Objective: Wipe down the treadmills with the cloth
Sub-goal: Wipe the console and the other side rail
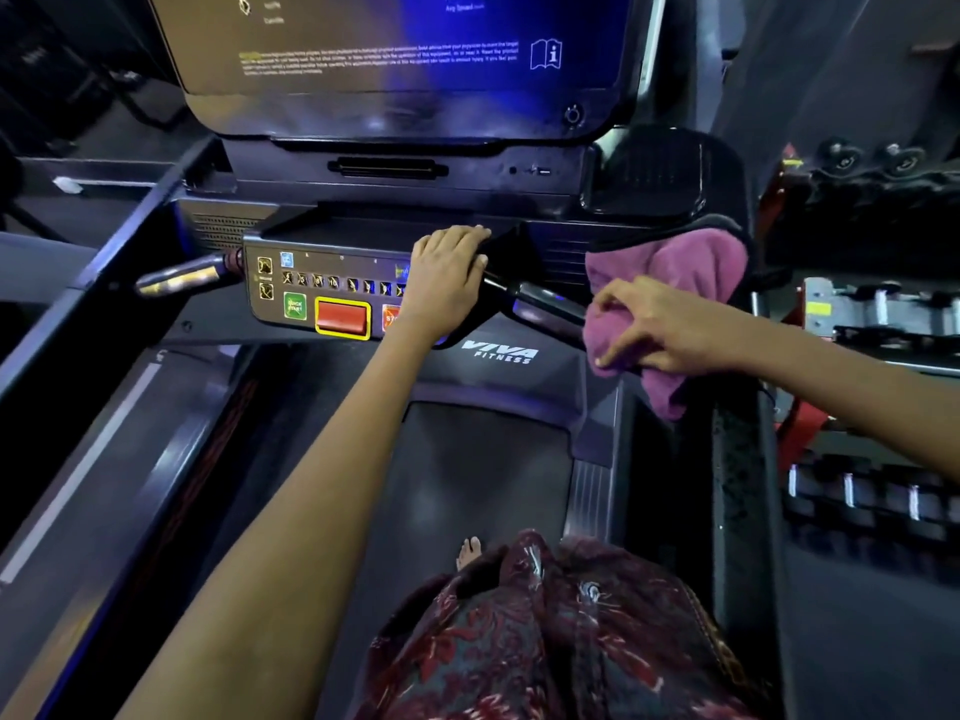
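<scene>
1. Nearest to you, your patterned dark red garment [561,641] fills the bottom of the view, and the toes of one bare foot [468,552] show on the dark belt [467,470] of the treadmill.
2. Past the front end of the belt, the motor cover [550,371] carries white "VIVA FITNESS" lettering.
3. Your right hand [660,324] reaches in from the right, and its grip is pinched on the purple cloth [675,283], with fingers and thumb curled into the fabric.
4. The cloth is bunched over the right side rail [737,459], just where the right handlebar [535,301] ends. A corner of it hangs down below your hand.
5. Your left hand [449,275] lies flat on the right end of the button panel [322,288], fingers straight and together, holding nothing.
6. On that panel you can see a green quick-start button [295,306], a red button [343,317] framed in yellow, and a row of small numbered keys.
7. A left handlebar [182,277] sticks out beside the panel.
8. Farthest off, the screen [395,54] glows blue with fine text too small to read.
9. To the right, a rack of dumbbells [872,491] stands beside the treadmill.
</scene>
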